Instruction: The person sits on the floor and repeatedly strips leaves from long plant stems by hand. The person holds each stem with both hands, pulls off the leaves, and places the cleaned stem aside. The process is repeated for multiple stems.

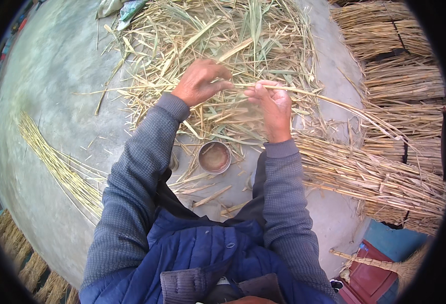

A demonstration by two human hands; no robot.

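Observation:
Over a heap of loose straw-coloured and green leaves, a long dry reed stalk is held out toward the right. My right hand pinches it between thumb and fingers. Just to the left, my left hand is curled, its thumb and fingertips pressed together at the stretch of stalk between the hands. Some of its fingers are hidden from above. The stalk's far right part splits into thin, frayed strands. Beneath both hands lies the leaf heap. A small round bowl with a brownish inside sits between my knees.
A thick pile of untrimmed stalks lies at my right. Tied reed bundles are stacked beyond it. On the grey concrete floor at left rests a slim sheaf of clean stalks. A red panel shows at lower right.

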